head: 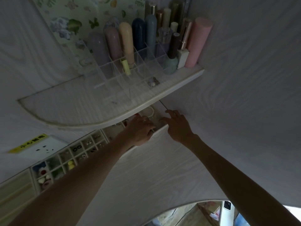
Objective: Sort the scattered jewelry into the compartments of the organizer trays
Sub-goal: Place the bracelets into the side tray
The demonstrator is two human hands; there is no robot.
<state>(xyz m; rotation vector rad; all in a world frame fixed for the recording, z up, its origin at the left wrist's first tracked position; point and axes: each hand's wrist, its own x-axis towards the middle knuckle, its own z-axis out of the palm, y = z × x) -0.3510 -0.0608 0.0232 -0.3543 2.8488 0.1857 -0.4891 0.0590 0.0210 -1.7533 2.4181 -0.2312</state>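
A beige organizer tray with many small compartments lies in a recess under the curved shelf. It holds small jewelry pieces, among them a yellow piece and red and white ones. A pearl bracelet lies in a far compartment just below the shelf edge. My left hand is over the tray's far end with its fingers curled down by the white panel's edge; what they hold is hidden. My right hand reaches beside it with fingers spread and straight, its tips near the bracelet's compartment.
A curved white shelf overhangs the tray and carries a clear acrylic rack of bottles and tubes. A white wood-grain panel lies under my forearms. A socket plate with a yellow label is at the left.
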